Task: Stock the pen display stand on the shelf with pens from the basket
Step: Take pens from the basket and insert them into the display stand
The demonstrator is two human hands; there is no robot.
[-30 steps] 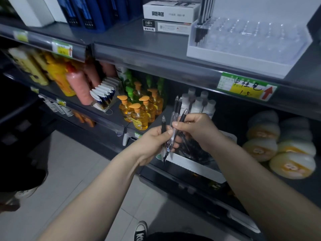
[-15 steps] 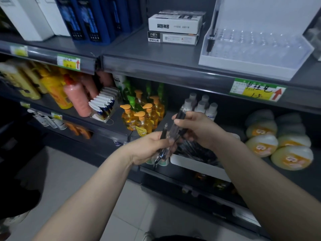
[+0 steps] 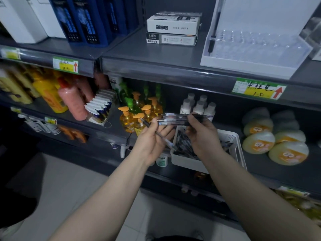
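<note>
Floor [image 3: 69, 188]: pale tiles, near.
Shelves [image 3: 165, 54]: dark grey metal.
Pen display stand [image 3: 243, 65]: white, far right, upper shelf.
Basket [image 3: 187, 162]: white, middle shelf, pens inside.
Right grip [image 3: 203, 134]: clasps pen bundle [image 3: 175, 120] above basket.
Left grip [image 3: 152, 141]: holds single pen [image 3: 159, 135].

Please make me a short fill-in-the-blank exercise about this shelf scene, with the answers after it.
The left hand grips exactly ____ pen.
The bundle of pens is gripped in the person's ____ hand.
The white basket sits on the shelf ____ the display stand.
The single pen in the display stand stands at its ____ end.
Answers: one; right; below; left.
</note>
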